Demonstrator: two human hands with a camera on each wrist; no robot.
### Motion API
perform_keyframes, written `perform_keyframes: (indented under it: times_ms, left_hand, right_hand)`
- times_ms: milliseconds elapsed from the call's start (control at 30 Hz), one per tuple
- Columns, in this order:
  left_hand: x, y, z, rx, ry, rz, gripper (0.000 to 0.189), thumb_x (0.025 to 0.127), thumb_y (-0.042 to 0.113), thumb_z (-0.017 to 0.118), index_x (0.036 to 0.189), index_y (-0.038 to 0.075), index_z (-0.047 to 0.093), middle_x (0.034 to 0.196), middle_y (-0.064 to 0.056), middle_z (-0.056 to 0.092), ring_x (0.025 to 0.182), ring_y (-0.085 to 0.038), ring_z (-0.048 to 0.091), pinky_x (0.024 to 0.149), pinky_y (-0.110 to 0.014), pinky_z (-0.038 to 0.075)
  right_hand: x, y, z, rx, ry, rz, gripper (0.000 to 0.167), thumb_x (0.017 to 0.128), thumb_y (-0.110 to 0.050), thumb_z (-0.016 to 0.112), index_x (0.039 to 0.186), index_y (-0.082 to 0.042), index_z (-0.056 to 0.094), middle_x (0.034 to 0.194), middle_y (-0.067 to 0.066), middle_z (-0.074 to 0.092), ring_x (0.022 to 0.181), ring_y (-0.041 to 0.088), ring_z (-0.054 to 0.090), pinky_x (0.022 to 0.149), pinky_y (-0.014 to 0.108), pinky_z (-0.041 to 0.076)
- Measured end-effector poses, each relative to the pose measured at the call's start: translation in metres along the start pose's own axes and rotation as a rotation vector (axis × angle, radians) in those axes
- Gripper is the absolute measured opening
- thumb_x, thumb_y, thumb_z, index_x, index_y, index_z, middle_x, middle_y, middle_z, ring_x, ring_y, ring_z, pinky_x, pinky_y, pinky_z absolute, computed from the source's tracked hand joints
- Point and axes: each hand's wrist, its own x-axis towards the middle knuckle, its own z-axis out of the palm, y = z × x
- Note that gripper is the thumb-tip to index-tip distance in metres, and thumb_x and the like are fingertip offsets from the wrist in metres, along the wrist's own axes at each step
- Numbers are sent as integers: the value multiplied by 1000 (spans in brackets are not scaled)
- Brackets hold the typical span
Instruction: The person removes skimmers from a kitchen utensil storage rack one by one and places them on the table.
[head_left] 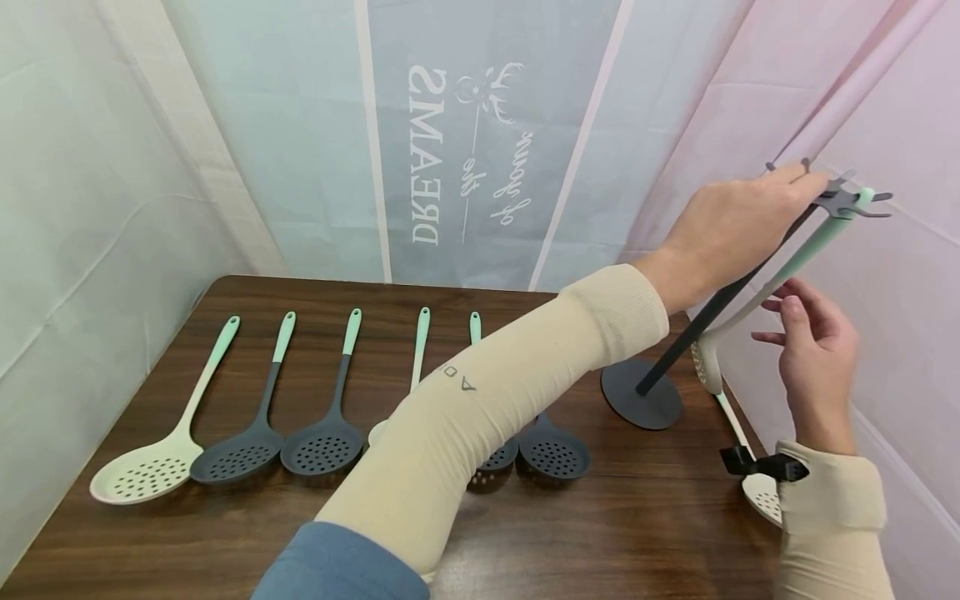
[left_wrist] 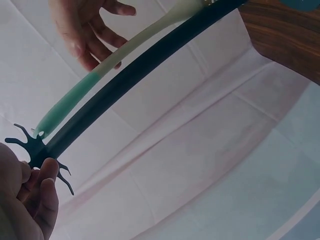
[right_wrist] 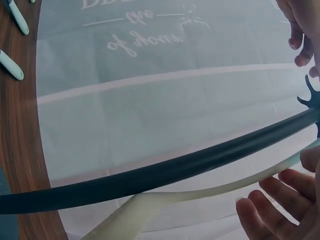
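My left hand (head_left: 738, 233) grips the hooked top (left_wrist: 37, 150) of a dark utensil stand (head_left: 701, 321), which leans toward the right above its round base (head_left: 641, 396). From one hook hangs a cream slotted skimmer (head_left: 750, 308) with a mint handle end (left_wrist: 67, 107). My right hand (head_left: 821, 358) is beside that skimmer's handle, its fingers loosely bent and spread. In the right wrist view the handle passes by the thumb and fingers (right_wrist: 290, 192); whether they press on it I cannot tell.
Several skimmers lie in a row on the wooden table (head_left: 525, 542), among them a cream one (head_left: 142, 475) and dark grey ones (head_left: 322, 446). My left sleeve hides part of the row. Another cream skimmer (head_left: 761, 492) lies by my right wrist. Cloth walls (head_left: 900, 292) surround the table.
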Motion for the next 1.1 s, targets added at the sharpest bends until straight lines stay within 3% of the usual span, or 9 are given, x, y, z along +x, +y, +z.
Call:
perform_keyframes:
  times_ms: [167, 333, 533, 600, 767, 933, 1100]
  left_hand:
    - [0, 0, 0, 16, 12, 6, 43, 113, 17, 28, 148, 32, 49, 127, 20, 59, 82, 5, 54, 71, -10, 52]
    - [1, 1, 0, 25, 14, 7, 43, 112, 16, 28, 146, 30, 50, 125, 21, 59, 81, 5, 54, 69, -10, 52]
    - [3, 0, 0, -28, -26, 0, 45, 111, 15, 28, 148, 31, 48, 132, 21, 57, 72, 3, 48, 64, -9, 48]
    - [3, 0, 0, -25, -21, -2, 46, 111, 15, 27, 148, 31, 48, 134, 22, 56, 70, 3, 47, 62, -9, 47]
    - [1, 1, 0, -6, -1, 3, 47, 110, 14, 27, 147, 30, 50, 135, 21, 56, 72, 3, 46, 64, -10, 49]
    - [1, 1, 0, -41, -24, 1, 47, 111, 14, 27, 150, 29, 47, 143, 20, 53, 75, 2, 49, 65, -10, 49]
    - [1, 1, 0, -51, -32, 1, 45, 111, 15, 27, 148, 29, 49, 138, 20, 55, 73, 2, 48, 66, -10, 49]
  right_hand:
    - [2, 3, 2, -33, -4, 21, 34, 101, -3, 59, 135, 1, 63, 110, 8, 71, 97, 16, 66, 58, 18, 57]
    - [4, 10, 1, -132, -24, 51, 33, 102, -5, 58, 134, -1, 63, 105, 3, 72, 98, 15, 64, 59, 16, 56]
    - [4, 17, -3, -397, -45, 83, 27, 103, -7, 58, 128, -8, 67, 99, -10, 73, 94, 6, 66, 63, 12, 55]
    - [4, 17, -3, -440, -50, 74, 25, 102, -6, 57, 124, -10, 69, 96, -12, 72, 91, 5, 67, 63, 12, 55]
    - [5, 16, -3, -319, -30, 63, 22, 100, 0, 59, 116, -7, 72, 90, -7, 75, 84, 6, 70, 60, 13, 55]
    - [4, 18, -4, -212, -23, 77, 21, 99, 2, 60, 113, -4, 73, 88, -3, 76, 81, 8, 71, 58, 16, 56]
    - [6, 18, -5, -274, -24, 64, 21, 99, 0, 61, 115, -4, 73, 88, -4, 75, 80, 6, 71, 59, 15, 56]
